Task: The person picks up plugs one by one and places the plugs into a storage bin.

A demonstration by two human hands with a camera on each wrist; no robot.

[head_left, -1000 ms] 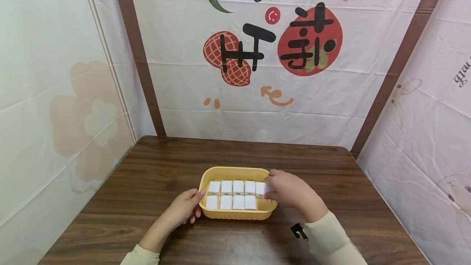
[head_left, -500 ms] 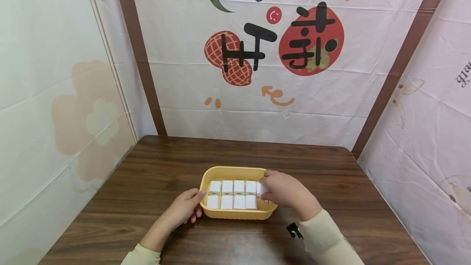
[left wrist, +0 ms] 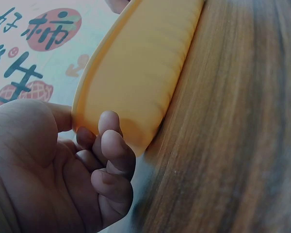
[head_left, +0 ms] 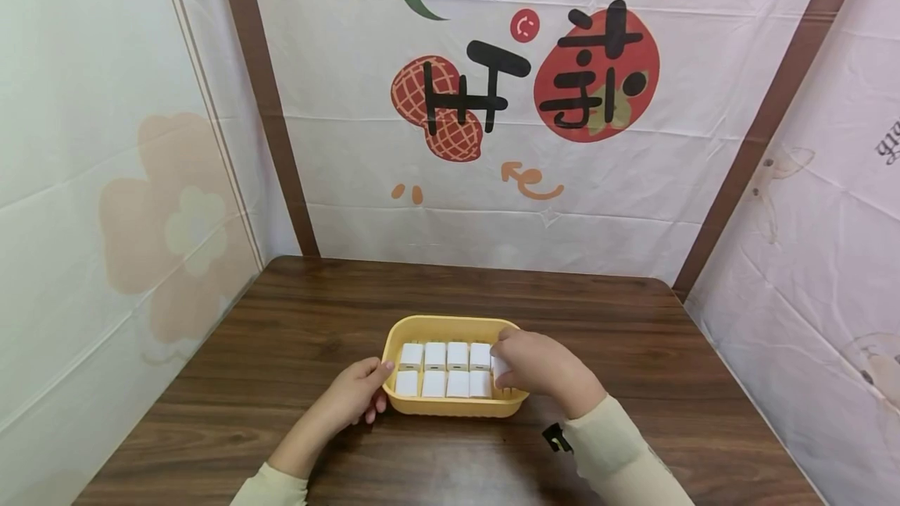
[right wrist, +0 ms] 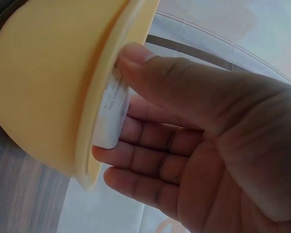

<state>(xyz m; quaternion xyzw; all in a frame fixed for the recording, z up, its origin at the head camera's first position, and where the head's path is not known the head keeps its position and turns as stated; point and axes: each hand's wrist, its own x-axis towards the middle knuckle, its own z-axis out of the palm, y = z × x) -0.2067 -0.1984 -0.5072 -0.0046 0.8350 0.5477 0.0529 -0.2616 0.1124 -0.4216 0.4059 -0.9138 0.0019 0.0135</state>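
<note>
A yellow plastic basket (head_left: pixel 453 408) rests on the table, with white charger plugs (head_left: pixel 433 383) in two rows inside. My left hand (head_left: pixel 348 395) pinches its left rim, thumb on top; in the left wrist view the other fingers (left wrist: pixel 117 153) curl by the outer wall. At the right end, my right hand (head_left: pixel 544 367) holds a white charger plug (head_left: pixel 501 369), prongs pointing toward the basket's near side. From the right wrist, that plug shows small printed text between thumb (right wrist: pixel 138 56) and fingers; the basket rim partly hides it.
The dark wood-grain table (head_left: pixel 337 303) runs back to a printed white curtain (head_left: pixel 351 229). Similar curtains hang on both sides. A small black clip-like piece (head_left: pixel 556 437) sits by the right sleeve (head_left: pixel 605 436).
My right hand has moved slightly left with the charger plug, closer to the back row's right end. The left hand keeps its grip on the basket rim.
</note>
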